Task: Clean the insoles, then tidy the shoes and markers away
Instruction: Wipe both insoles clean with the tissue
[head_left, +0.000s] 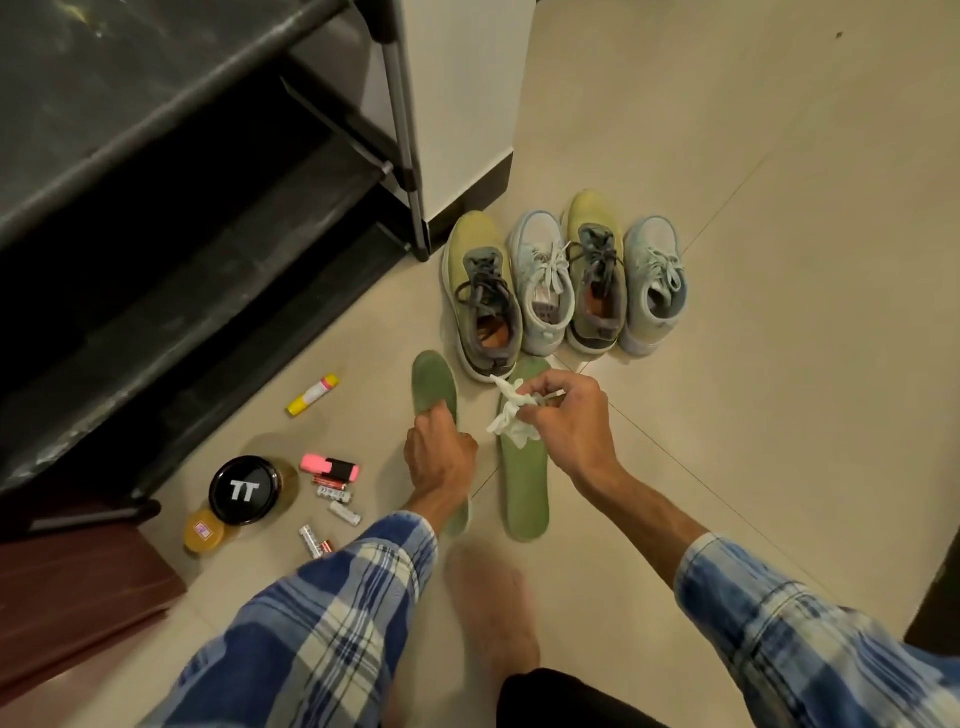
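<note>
While left hand (441, 457) grips left insole (434, 379) on floor (727, 364), right hand (566, 415) pinches tissue (511, 415) over right insole (524, 488). Risk: thin tissue may shred or slip; unpinned right insole may skid under wipe. Insoles flat, side by side; long axes near-to-far, heels toward person, toes toward shoes (561, 280).

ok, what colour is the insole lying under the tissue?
Plain green, no pattern visible: the right insole, best seen in the head view.
</note>
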